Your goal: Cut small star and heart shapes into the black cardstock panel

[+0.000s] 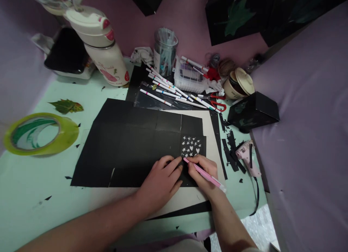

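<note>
A sheet of black card (130, 143) with crease lines lies on a pale board (209, 128). Star and heart shapes (191, 146) show white in its right part. My right hand (205, 168) grips a slim pink pen-style craft knife (204, 173), its tip touching the card just below the shapes. Beside that tip, my left hand (164, 176) rests on the card with fingers extended and slightly apart, pressing it down. A small dark patch under its fingertips cannot be made out.
Behind the card lie several white markers (174, 89), red-handled scissors (219, 101) and a jar (165, 50). A bottle (106, 56), leaf (66, 106) and yellow tape roll (61, 136) stand left. Black scraps (231, 154), a black box (252, 112) and a pink glue gun (248, 157) are right.
</note>
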Demonstrator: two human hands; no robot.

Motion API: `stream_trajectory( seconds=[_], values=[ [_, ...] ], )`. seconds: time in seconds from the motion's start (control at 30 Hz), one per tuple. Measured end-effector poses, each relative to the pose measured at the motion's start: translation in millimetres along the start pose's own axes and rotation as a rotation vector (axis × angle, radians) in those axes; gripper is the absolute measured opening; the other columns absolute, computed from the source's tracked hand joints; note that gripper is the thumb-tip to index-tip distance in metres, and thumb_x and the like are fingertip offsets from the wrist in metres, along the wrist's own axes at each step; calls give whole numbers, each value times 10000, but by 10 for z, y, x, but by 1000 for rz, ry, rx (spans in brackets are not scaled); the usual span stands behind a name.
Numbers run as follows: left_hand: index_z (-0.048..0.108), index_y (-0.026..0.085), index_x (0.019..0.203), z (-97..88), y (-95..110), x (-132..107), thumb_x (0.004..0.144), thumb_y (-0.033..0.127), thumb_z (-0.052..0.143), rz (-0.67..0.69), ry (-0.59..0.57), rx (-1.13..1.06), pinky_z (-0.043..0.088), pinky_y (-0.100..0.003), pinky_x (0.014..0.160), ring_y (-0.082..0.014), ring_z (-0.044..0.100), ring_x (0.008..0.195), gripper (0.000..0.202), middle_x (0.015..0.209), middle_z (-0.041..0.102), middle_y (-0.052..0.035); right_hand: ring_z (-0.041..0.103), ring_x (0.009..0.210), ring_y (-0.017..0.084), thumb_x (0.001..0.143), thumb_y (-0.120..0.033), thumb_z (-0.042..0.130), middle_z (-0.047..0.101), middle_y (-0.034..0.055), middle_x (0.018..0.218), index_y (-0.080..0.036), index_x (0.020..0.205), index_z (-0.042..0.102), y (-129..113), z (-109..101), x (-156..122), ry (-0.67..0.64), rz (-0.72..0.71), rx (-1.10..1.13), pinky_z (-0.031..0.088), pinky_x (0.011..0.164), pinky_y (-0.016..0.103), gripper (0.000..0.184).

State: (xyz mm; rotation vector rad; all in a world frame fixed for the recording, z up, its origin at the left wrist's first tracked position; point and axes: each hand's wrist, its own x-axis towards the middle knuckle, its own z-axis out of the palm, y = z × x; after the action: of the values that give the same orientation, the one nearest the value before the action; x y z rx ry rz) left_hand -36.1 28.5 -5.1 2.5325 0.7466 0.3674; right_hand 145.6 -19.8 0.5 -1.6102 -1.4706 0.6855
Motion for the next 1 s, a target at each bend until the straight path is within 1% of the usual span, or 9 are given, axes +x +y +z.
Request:
stream_trajectory(
  seconds=[0.23,0.33,0.6,0.87,1.0],
  values=[
    [579,141,1201,-5,-1,6,887,276,597,-15,-27,-8,451,-450,905,-287,437,1126,343,1336,546,-80,621,650,139,820,-121,603,669,12,740,-191,838,690,17,12,-5,35,26,2,492,622,264,113],
    [578,149,1202,-12,-1,4,895,279,582,-12,-20,-14,450,-450,912,-280,438,1127,334,1333,547,-83,618,642,138,822,-125,605,664,9,733,-194,841,690,25,13,-12,41,23,-5,493,620,266,112],
    [588,157,1173,-10,6,15,880,254,592,-8,8,-15,463,-450,895,-288,457,1114,308,1309,561,-85,638,708,161,850,-156,601,688,36,806,-205,935,702,27,-3,-23,-5,-3,32,510,658,299,141],
    [584,159,1175,-23,9,14,877,247,598,-15,-13,-18,462,-451,898,-288,457,1116,312,1320,553,-86,618,670,147,835,-132,607,662,15,755,-202,883,691,60,20,-43,42,2,11,490,639,284,119],
    [581,144,1177,-20,15,14,870,237,607,-13,-4,-20,465,-450,891,-288,454,1111,322,1312,559,-89,622,681,151,839,-145,609,671,24,777,-203,917,691,52,16,-37,9,-16,13,496,639,286,127]
  ],
)
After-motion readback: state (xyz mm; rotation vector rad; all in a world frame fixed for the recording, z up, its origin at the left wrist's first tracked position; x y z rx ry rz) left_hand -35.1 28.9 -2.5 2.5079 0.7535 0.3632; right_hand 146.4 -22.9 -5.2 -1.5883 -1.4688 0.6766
